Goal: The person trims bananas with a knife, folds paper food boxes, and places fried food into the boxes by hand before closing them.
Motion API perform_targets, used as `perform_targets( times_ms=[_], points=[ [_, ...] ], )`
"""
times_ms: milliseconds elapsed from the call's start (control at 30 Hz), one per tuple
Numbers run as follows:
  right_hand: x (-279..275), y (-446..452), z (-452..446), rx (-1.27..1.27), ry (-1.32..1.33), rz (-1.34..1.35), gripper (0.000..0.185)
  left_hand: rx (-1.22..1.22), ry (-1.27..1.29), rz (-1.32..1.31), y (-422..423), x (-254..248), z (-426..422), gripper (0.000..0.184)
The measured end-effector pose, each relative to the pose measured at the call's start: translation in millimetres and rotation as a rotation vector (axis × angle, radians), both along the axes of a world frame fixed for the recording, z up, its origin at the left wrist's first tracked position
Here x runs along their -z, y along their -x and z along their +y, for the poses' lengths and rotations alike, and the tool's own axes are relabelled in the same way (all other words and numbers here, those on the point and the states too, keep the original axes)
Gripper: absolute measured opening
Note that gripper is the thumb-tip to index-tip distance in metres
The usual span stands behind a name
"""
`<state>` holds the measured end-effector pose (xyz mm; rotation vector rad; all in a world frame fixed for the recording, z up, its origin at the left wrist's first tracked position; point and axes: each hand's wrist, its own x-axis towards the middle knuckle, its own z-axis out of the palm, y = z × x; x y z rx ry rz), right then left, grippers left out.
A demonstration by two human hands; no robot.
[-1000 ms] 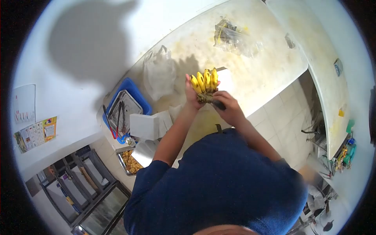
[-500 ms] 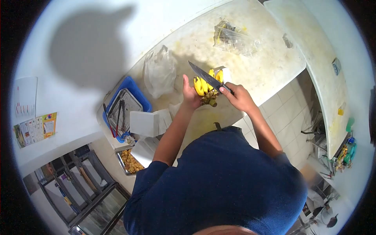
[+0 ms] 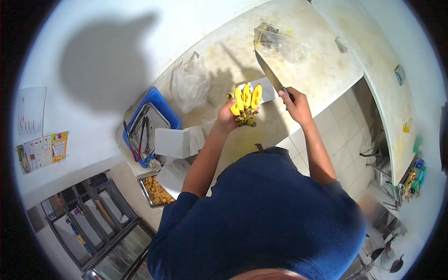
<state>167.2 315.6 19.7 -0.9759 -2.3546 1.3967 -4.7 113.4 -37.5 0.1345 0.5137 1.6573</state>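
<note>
Knife point(image 3: 271, 73): up and clear of the fruit, its blade slanting towards the far edge of the worktop point(image 3: 326, 60); I see a gap between steel and peel, so nothing is being cut at this instant.
Right grip point(image 3: 298, 107): fingers wrapped round the knife handle, near the worktop's floor-side edge.
Bananas point(image 3: 246, 98): a small yellow bunch with dark marks, held over the middle of the near part of the worktop — tips pointing away from the person, stem end point(image 3: 246, 120) towards the body.
Left grip point(image 3: 226, 116): narrow round the left side of the bunch, thumb in front; the bunch appears to rest on this one hand.
White block point(image 3: 267, 88): behind the bananas, partly hidden by them.
Clear bags: one pale and crumpled point(image 3: 190, 84) near the wall-side edge, another with dark contents point(image 3: 275, 42) further off, near the knife tip.
Blue tub point(image 3: 173, 119): at the worktop's left end, a tray point(image 3: 159, 122) inside — a white box point(image 3: 171, 142) just beside it.
Metal pan point(image 3: 157, 191): brown pieces in it, by the near left corner.
</note>
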Motion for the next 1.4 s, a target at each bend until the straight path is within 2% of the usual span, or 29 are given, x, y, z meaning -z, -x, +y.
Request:
perform_targets(
  times_ms=[33, 133, 200, 333, 433, 500, 533, 633, 667, 700, 733, 767, 800, 867, 967, 1000, 1100, 1200, 1300, 1400],
  points=[
    [-1, -2, -3, -0.006, -0.007, 0.058, 0.03, -0.012, 0.006, -0.031, -2, -3, 0, 0.061],
    [-8, -6, -12, -0.023, -0.058, 0.209, 0.023, -0.022, 0.043, 0.083, -4, 0, 1, 0.07],
    [-8, -8, -14, -0.046, -0.121, 0.278, 0.022, -0.005, 0.042, 0.108, -3, 3, -1, 0.07],
    [-10, -11, -12, -0.09, -0.175, 0.232, 0.022, -0.022, 0.053, 0.095, -3, 5, -6, 0.067],
    [-13, -11, -17, -0.069, -0.157, 0.26, 0.02, -0.059, -0.002, 0.132, -5, -4, -7, 0.073],
    [-12, -7, -26, -0.015, -0.1, 0.33, 0.019, -0.07, -0.179, -0.144, -7, -11, -9, 0.079],
    [-12, -6, -29, -0.017, -0.072, 0.283, 0.021, -0.076, -0.268, -0.284, -7, -16, -10, 0.083],
    [-6, -5, -40, -0.031, 0.046, 0.121, 0.027, -0.206, -0.031, -0.285, -10, -24, -13, 0.091],
    [-2, -6, -44, -0.037, 0.109, 0.055, 0.029, -0.213, 0.007, -0.272, -9, -12, -16, 0.08],
    [0, -5, -49, -0.044, 0.172, -0.01, 0.03, -0.293, 0.029, -0.309, -10, -13, -15, 0.076],
    [0, -3, -56, -0.038, 0.232, 0.015, 0.038, -0.373, 0.052, -0.347, -12, -13, -13, 0.072],
    [3, -2, -62, -0.052, 0.29, 0.023, 0.038, -0.454, 0.073, -0.384, -15, -13, -12, 0.069],
    [3, 0, -68, -0.066, 0.345, 0.032, 0.039, -0.441, 0.031, -0.327, -16, -13, -14, 0.058],
    [-2, 3, -76, -0.052, 0.488, -0.053, 0.038, -0.491, 0.053, -0.376, -17, -12, -13, 0.052],
    [8, 14, -84, 0.05, 0.553, 0.095, 0.034, -0.548, 0.033, -0.326, -14, 2, -13, 0.044],
    [13, 17, -83, 0.031, 0.563, 0.157, 0.027, -0.561, 0.016, -0.286, -14, -1, -11, 0.042],
    [22, 21, -75, -0.057, 0.483, 0.207, 0.019, -0.568, 0.004, -0.294, -19, -15, -12, 0.038],
    [28, 23, -68, -0.033, 0.381, 0.205, 0.015, -0.522, 0.013, -0.471, -14, -28, -19, 0.042],
    [26, 18, -60, -0.032, 0.218, 0.223, 0.014, -0.297, 0.084, -0.242, -4, -33, -29, 0.045],
    [26, 15, -54, -0.067, 0.074, 0.157, 0.015, -0.191, 0.222, 0.038, -5, -28, -28, 0.038]
  ],
)
